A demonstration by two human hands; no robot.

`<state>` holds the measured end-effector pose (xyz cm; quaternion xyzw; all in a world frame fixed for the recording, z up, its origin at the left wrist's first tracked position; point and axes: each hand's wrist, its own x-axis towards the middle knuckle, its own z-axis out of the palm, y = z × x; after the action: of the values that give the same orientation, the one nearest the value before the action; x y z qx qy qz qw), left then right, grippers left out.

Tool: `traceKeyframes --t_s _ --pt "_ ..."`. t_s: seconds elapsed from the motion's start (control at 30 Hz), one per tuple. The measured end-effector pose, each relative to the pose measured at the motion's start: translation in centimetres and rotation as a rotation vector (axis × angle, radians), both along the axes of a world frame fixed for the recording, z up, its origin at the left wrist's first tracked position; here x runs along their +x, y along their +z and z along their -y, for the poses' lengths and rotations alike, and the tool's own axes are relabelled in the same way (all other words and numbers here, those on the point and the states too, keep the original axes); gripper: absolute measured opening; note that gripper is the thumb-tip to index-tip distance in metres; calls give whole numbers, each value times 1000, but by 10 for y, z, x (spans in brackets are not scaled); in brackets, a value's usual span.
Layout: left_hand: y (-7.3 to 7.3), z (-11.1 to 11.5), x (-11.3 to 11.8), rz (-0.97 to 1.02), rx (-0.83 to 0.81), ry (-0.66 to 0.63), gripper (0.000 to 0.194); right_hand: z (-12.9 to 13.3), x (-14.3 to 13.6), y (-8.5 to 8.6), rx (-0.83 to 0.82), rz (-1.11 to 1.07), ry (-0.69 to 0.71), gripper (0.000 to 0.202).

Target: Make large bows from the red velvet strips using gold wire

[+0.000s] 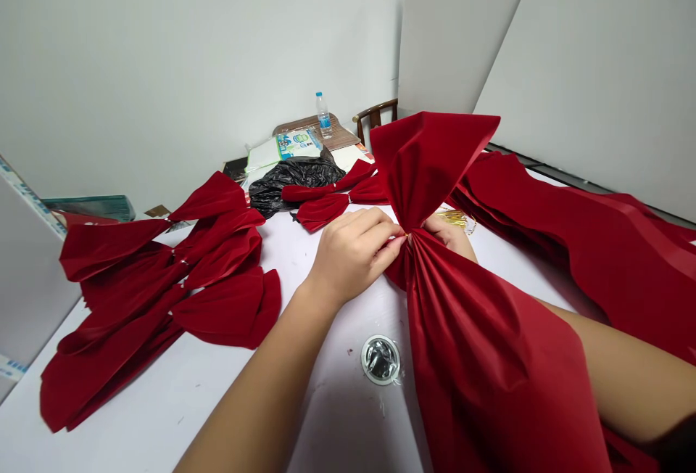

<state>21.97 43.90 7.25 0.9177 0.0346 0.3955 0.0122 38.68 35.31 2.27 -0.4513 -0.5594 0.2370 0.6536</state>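
A red velvet bow (489,357), gathered tightly at its waist, stands up in front of me with its upper end fanned out. My left hand (356,252) is closed, thumb and fingertips pinching a thin gold twist tie (409,238) at the gather. From the far side, my right hand (449,235) grips the same gather; the cloth covers most of its fingers. Behind that hand lies a bunch of gold twist ties (457,219). Several finished red bows (217,306), cinched in the middle, are piled at the left.
Flat red velvet pieces (544,219) are stacked at the right on the white table (228,393). A round cable-hole cover (380,360) sits near my left forearm. Farther back are more bows (326,208), a black plastic bag (293,179), a water bottle (323,117) and a wooden chair (375,117).
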Motion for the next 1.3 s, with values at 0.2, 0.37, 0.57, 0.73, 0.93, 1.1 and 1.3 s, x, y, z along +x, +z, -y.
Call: traceKeyframes --t_s 0.2,0.37,0.57,0.73,0.93,1.1,1.3 --pt "-2 7 3 -15 -151 26 14 0 -3 0 44 6 -49 33" --pt "1 16 11 52 -677 43 8 0 -5 -2 84 -6 -123 29" --pt "4 21 17 -5 -1496 14 7 -3 8 -18 138 247 -248 18" --pt "2 19 18 -69 -1862 -2 10 -4 13 -20 133 320 -221 13" --pt "6 13 10 -35 -1094 82 11 -5 8 -9 116 115 -153 20" --pt "-4 8 4 37 -288 38 19 -8 13 -8 59 34 -84 29" --pt "-7 3 0 24 -104 50 17 -9 13 -12 34 -38 39 26"
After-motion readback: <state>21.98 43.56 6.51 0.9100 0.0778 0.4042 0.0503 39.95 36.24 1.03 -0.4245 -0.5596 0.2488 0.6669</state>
